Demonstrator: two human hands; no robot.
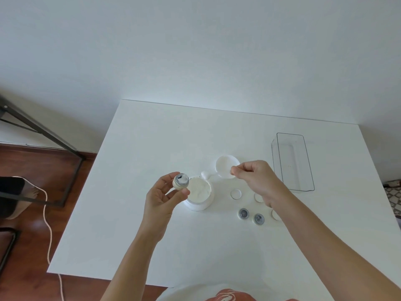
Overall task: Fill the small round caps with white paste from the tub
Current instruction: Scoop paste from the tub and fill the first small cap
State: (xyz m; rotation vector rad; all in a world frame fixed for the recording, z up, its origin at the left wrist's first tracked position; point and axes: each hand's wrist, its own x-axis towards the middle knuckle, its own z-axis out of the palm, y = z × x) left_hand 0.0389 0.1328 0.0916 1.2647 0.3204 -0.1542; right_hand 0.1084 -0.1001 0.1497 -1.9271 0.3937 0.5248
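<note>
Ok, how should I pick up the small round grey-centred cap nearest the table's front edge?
Pinch the small round grey-centred cap by its outer white rim from above. It lies flat with its open side up. A twin cap sits close on its left, so set fingers front and back.

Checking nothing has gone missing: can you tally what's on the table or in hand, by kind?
Open paste tub: 1
Tub lid: 1
Small pots, dark inside: 3
Small white discs: 3
Clear box: 1
Total: 9
</note>
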